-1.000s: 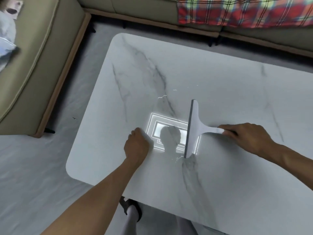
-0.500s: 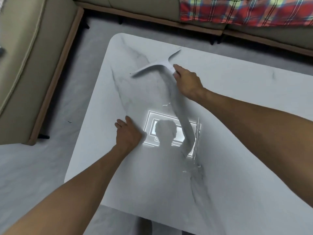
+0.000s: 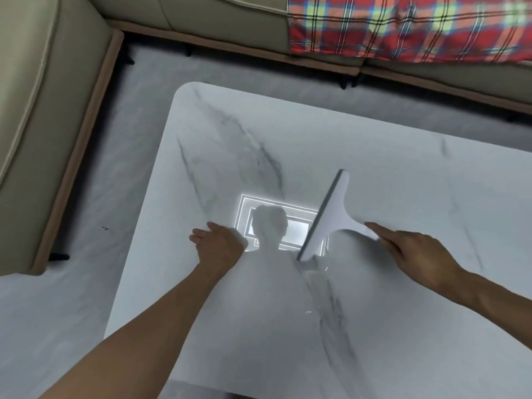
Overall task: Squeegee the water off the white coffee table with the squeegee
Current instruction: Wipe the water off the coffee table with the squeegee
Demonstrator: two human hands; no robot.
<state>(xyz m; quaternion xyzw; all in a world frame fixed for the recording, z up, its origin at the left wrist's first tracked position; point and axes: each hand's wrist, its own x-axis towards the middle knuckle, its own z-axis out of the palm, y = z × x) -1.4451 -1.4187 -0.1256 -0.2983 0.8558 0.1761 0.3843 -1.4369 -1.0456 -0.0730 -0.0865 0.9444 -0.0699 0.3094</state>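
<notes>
evidently this is a stroke across the middle of the table: the right grip is closed round the handle of the squeegee, one finger laid out along the handle toward the head, which i judge presses the blade down and steers it. the squeegee rests on the white marble-look table, near the middle of its width. its dark rubber edge faces left and the long blade runs from far to near at a slight slant. that slant would likely herd water toward the near end, where a small glinting streak of water lies just by the blade's tip. the left grip holds nothing. it lies flat on the table with fingers relaxed, just left of the bright reflection of a ceiling light, probably to brace the body while leaning over

as for room, the table's left edge and rounded far-left corner are well apart from the blade. only the left grip sits in that path, and it would need to lift off. beyond that edge is grey floor, so water pushed over would drop there, not onto the beige sofa, which stands apart from the table. the plaid blanket lies well away on the far side. how wet the rest of the top is i cannot tell
</notes>
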